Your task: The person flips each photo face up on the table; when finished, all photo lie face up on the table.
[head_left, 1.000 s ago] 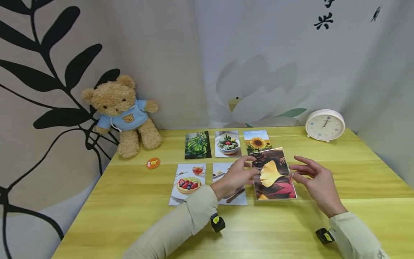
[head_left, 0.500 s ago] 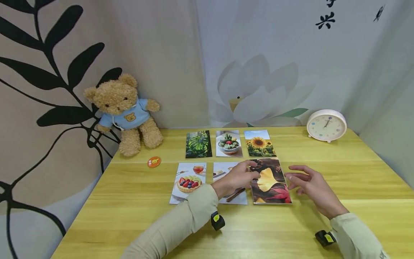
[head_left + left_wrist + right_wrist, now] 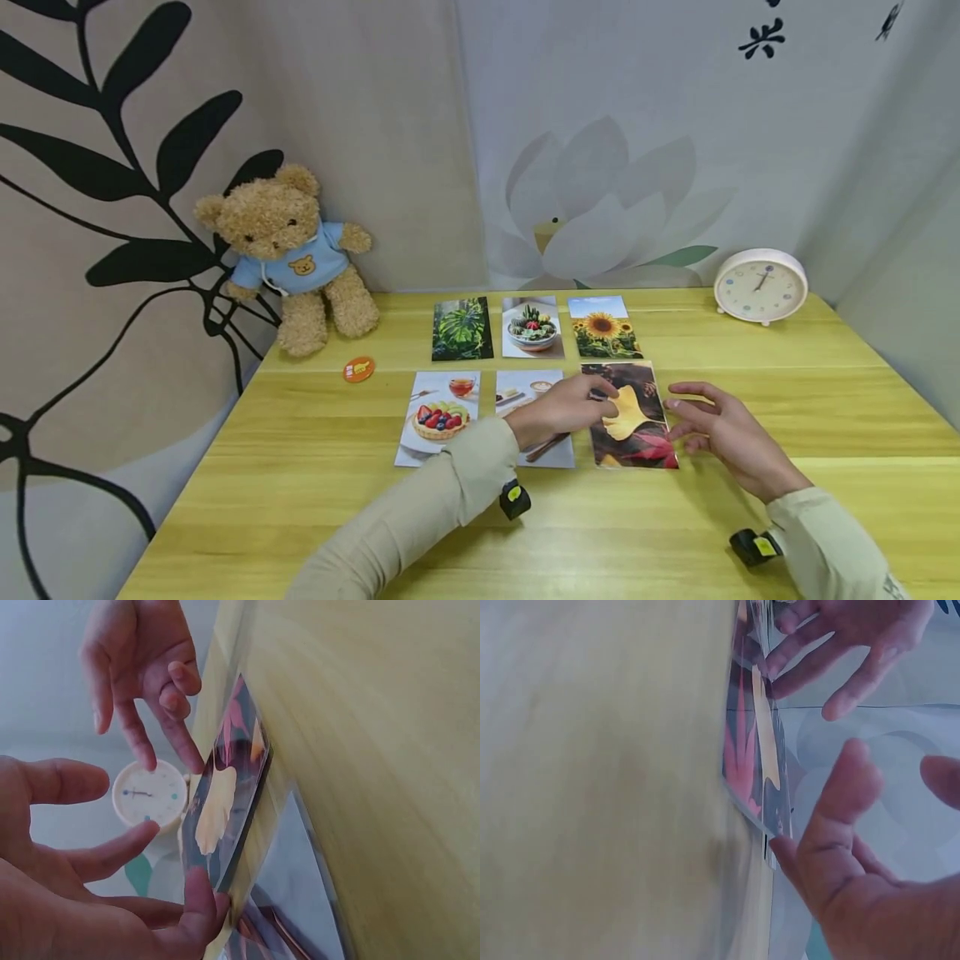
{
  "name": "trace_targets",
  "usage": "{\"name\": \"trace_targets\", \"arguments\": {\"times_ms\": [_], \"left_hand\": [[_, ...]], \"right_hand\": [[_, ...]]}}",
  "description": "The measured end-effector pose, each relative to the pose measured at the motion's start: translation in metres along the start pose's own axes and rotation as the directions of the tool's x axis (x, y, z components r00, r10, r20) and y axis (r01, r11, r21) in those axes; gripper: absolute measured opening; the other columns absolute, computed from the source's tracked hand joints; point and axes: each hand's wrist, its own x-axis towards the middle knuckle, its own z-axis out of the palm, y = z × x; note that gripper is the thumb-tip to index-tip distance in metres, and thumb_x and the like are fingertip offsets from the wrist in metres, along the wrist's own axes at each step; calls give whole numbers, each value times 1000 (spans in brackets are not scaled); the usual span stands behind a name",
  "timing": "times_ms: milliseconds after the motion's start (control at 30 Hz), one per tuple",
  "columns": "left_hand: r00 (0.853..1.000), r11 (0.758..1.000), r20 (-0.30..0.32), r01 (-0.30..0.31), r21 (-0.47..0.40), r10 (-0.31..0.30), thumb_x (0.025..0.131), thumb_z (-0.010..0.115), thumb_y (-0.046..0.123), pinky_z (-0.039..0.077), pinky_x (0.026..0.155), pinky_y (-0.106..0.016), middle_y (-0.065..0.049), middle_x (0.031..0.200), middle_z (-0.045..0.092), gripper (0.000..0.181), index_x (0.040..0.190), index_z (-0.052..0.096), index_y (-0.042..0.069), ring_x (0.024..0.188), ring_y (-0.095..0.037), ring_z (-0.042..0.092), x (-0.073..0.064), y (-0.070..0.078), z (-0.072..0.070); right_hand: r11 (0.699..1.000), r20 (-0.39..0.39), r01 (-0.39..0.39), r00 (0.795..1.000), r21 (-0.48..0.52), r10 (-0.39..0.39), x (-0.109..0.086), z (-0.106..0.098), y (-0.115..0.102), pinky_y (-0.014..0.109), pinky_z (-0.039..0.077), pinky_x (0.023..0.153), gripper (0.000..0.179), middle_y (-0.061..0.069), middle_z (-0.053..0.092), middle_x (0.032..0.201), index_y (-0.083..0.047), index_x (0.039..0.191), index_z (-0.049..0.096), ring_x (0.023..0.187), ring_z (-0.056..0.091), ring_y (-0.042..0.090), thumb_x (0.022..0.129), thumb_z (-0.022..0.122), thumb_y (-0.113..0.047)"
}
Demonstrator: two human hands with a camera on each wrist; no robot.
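A photo card with a yellow ginkgo leaf and a red leaf [image 3: 632,417] lies at the right end of the front row of cards. My left hand [image 3: 566,407] reaches over the neighbouring cake-and-cup card [image 3: 551,454]. Its fingertips touch the left part of the ginkgo card. Beside that card's right edge is my right hand [image 3: 731,433], fingers loosely bent. In the right wrist view its thumb [image 3: 786,859] meets the card's edge. Neither hand is curled round the card. The left forearm hides part of the cake-and-cup card.
Behind, a row holds a green leaf card [image 3: 461,329], a cactus bowl card [image 3: 532,327] and a sunflower card [image 3: 603,327]. A fruit tart card [image 3: 437,421] lies front left. Around them are a teddy bear [image 3: 288,258], an orange round badge [image 3: 358,369] and a white clock [image 3: 761,286].
The ginkgo card has come down from a raised position overlapping the sunflower card into the front row. My left hand has shifted slightly right over it; the right hand's fingers have drawn lower.
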Motion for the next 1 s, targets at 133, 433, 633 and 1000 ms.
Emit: {"name": "trace_targets", "arguments": {"times_ms": [133,433,633,1000], "left_hand": [[999,998,31,16,66,-18,98,59,27,45,71,-32,2,107,65,38,135,62,20,67,-11,49,1,2,2],[998,992,52,26,127,-33,98,59,28,27,56,-30,6,79,54,43,141,58,22,51,-12,15,6,5,5],[999,991,24,40,125,-44,98,59,28,39,65,-30,2,108,70,44,142,57,22,58,-10,36,9,8,6],[999,999,-39,-37,1,37,101,57,31,52,99,-40,-8,148,53,43,143,53,22,126,-22,59,-12,-8,-10]], "right_hand": [[1000,8,-6,1000,4,6,1,0,0,29,58,71,70,1,61,113,3,154,23,86,67,12,105,53,-38],[1000,19,-20,1000,-3,20,1,-2,1,30,58,72,71,2,62,113,2,154,22,86,69,12,105,51,-40],[1000,17,-10,1000,4,10,3,-3,0,29,59,73,70,5,60,121,3,154,21,89,70,10,106,49,-39],[994,44,55,998,-94,-51,3,-9,-5,32,60,76,67,30,40,148,6,154,22,94,69,9,108,45,-37]]}}
